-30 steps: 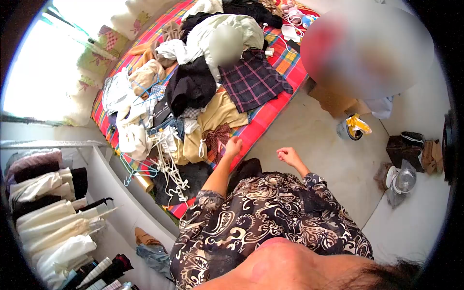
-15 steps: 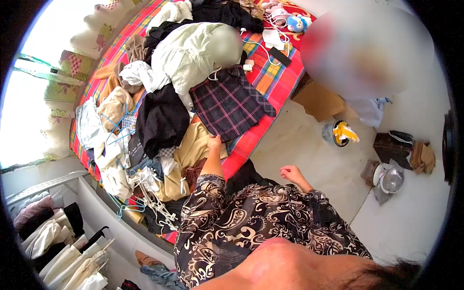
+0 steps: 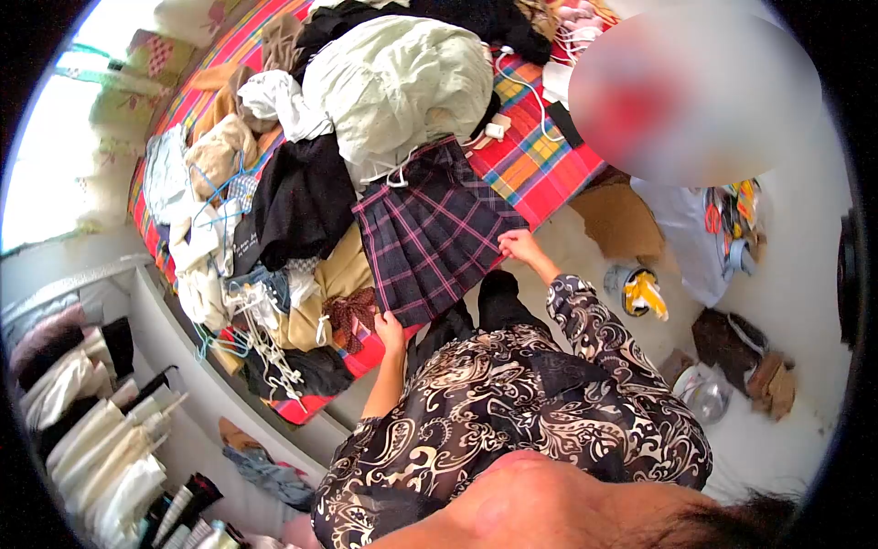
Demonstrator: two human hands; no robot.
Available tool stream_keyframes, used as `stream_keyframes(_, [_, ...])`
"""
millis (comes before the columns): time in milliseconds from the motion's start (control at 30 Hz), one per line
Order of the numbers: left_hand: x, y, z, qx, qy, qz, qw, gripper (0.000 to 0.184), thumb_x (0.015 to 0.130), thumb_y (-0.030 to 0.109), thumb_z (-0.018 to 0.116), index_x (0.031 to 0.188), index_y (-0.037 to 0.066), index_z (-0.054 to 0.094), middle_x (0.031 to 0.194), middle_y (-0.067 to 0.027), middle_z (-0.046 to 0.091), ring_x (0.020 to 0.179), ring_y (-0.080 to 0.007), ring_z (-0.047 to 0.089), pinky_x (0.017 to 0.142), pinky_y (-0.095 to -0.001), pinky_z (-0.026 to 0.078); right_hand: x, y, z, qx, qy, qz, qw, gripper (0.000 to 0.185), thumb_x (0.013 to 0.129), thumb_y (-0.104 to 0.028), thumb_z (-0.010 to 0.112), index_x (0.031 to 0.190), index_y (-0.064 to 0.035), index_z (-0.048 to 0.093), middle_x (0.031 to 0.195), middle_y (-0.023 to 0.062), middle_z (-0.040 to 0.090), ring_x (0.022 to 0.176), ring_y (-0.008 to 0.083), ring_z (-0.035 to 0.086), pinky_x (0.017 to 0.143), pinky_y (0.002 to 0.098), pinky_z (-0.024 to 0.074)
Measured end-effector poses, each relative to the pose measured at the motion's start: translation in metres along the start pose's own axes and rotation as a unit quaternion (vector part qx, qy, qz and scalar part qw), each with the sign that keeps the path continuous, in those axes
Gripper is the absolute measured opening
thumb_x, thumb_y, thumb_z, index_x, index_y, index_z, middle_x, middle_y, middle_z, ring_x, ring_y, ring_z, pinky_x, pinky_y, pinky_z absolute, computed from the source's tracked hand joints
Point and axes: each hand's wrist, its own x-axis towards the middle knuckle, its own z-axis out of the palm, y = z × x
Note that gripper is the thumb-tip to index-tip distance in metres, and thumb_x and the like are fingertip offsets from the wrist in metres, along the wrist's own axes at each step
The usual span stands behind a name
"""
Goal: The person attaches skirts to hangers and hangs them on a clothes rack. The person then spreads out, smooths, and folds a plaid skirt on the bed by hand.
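A dark pleated plaid skirt (image 3: pixel 434 233) with pink lines lies spread near the bed's edge. My left hand (image 3: pixel 390 331) pinches its lower left hem corner, and my right hand (image 3: pixel 519 245) pinches the lower right corner. Above the skirt sits a pale green puffy garment (image 3: pixel 393 87), with a white hanger hook (image 3: pixel 397 176) showing at the skirt's waist. Black cloth (image 3: pixel 306 201) lies to the left of the skirt. Beige cloth (image 3: pixel 338 274) and a brown dotted piece (image 3: pixel 349 314) lie beside my left hand.
Tangled white hangers (image 3: pixel 270 343) lie on the bed's lower left. A rack of hanging clothes (image 3: pixel 110 430) stands at the left. On the floor at the right are a bin (image 3: pixel 631 291), a cardboard box (image 3: pixel 622 220) and bags (image 3: pixel 727 339). A white cable (image 3: pixel 535 96) crosses the bedspread.
My left hand has moved to the skirt's lower left corner. My right hand has come up from beside the bed and taken hold of the right corner. The skirt's hem is spread wider.
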Motion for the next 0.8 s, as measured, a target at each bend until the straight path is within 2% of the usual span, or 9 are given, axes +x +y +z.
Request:
stream_keyframes(100, [-0.021,-0.024,0.01,0.018,-0.004,-0.05,0.999,0.026,0.09,0.02,0.051,0.092,-0.006,0.057,0.083,-0.0244,0.063,0.077,-0.0344,0.061,0.076,-0.0447,0.048,0.064,-0.021,-0.012,-0.209,0.092,-0.156,0.961,0.025,0.087,-0.018,0.067,0.106,-0.004,0.073,0.092,0.0106,0.074,0.079,0.0182,0.071,0.072,0.0327,0.0558])
stream_keyframes(167, [-0.04,-0.038,0.019,0.032,-0.003,-0.057,0.998,0.025,0.09,0.018,0.053,0.096,-0.005,0.058,0.085,-0.0227,0.064,0.079,-0.0334,0.062,0.077,-0.0427,0.05,0.088,-0.042,-0.014,-0.238,0.125,-0.179,0.947,0.029,0.082,-0.021,0.07,0.105,-0.0041,0.074,0.095,0.015,0.074,0.091,0.0275,0.072,0.083,0.0376,0.0547])
stream_keyframes(267, [-0.048,-0.055,0.045,-0.051,-0.07,-0.164,0.983,0.028,0.086,0.012,0.058,0.111,-0.002,0.057,0.093,-0.0138,0.067,0.085,-0.0231,0.065,0.08,-0.0362,0.052,0.127,-0.087,0.0,-0.277,0.105,-0.2,0.934,0.035,0.081,-0.025,0.071,0.109,-0.0041,0.072,0.103,0.0159,0.073,0.097,0.0297,0.07,0.087,0.0399,0.0544])
stream_keyframes(333, [-0.056,-0.06,0.064,-0.062,-0.053,-0.142,0.987,0.029,0.086,0.01,0.058,0.112,-0.002,0.057,0.093,-0.0129,0.068,0.084,-0.022,0.065,0.079,-0.0353,0.052,0.146,-0.114,0.024,-0.265,0.123,-0.24,0.926,0.043,0.078,-0.027,0.072,0.114,-0.0042,0.07,0.106,0.0169,0.073,0.099,0.0317,0.07,0.089,0.0419,0.054])
stream_keyframes(433, [-0.07,-0.036,0.078,-0.09,-0.028,-0.133,0.987,0.033,0.084,0.005,0.059,0.116,-0.002,0.057,0.091,-0.0111,0.069,0.081,-0.0214,0.066,0.077,-0.0338,0.052,0.18,-0.126,0.06,-0.235,0.124,-0.203,0.943,0.053,0.077,-0.03,0.074,0.125,-0.0114,0.064,0.119,0.0185,0.068,0.112,0.0361,0.064,0.097,0.0442,0.0502])
stream_keyframes(500, [-0.08,0.009,0.073,-0.085,-0.01,-0.159,0.983,0.033,0.084,0.005,0.059,0.117,-0.001,0.058,0.092,-0.0106,0.07,0.082,-0.0207,0.066,0.078,-0.0338,0.052,0.172,-0.148,0.073,-0.313,0.116,-0.076,0.94,0.059,0.076,-0.033,0.075,0.131,-0.0145,0.06,0.124,0.0187,0.065,0.115,0.036,0.062,0.098,0.0447,0.0495])
stream_keyframes(700, [-0.071,0.0,0.078,0.051,0.001,-0.171,0.984,0.039,0.083,0.009,0.061,0.121,0.0,0.06,0.096,-0.0172,0.071,0.088,-0.0276,0.069,0.083,-0.0403,0.053,0.188,-0.121,0.051,-0.127,0.073,-0.195,0.97,0.038,0.086,-0.037,0.065,0.085,0.0013,0.067,0.084,0.023,0.069,0.079,0.0335,0.07,0.068,0.0439,0.0508])
stream_keyframes(733, [-0.061,-0.048,0.094,0.015,-0.003,-0.172,0.985,0.044,0.082,0.013,0.066,0.124,-0.001,0.058,0.107,-0.0223,0.068,0.102,-0.0345,0.065,0.092,-0.0443,0.049,0.179,-0.128,0.033,-0.097,0.082,-0.223,0.967,0.04,0.089,-0.039,0.064,0.083,0.0009,0.066,0.078,0.0214,0.068,0.071,0.0317,0.066,0.065,0.0439,0.0485])
stream_keyframes(800, [-0.047,-0.013,0.087,0.144,0.084,-0.027,0.986,0.049,0.082,0.017,0.07,0.125,-0.004,0.056,0.119,-0.0252,0.062,0.115,-0.039,0.057,0.1,-0.0456,0.043,0.165,-0.142,-0.023,-0.209,0.182,-0.288,0.917,0.041,0.092,-0.037,0.064,0.079,0.0019,0.061,0.071,0.0185,0.063,0.064,0.0264,0.055,0.063,0.0448,0.0458])
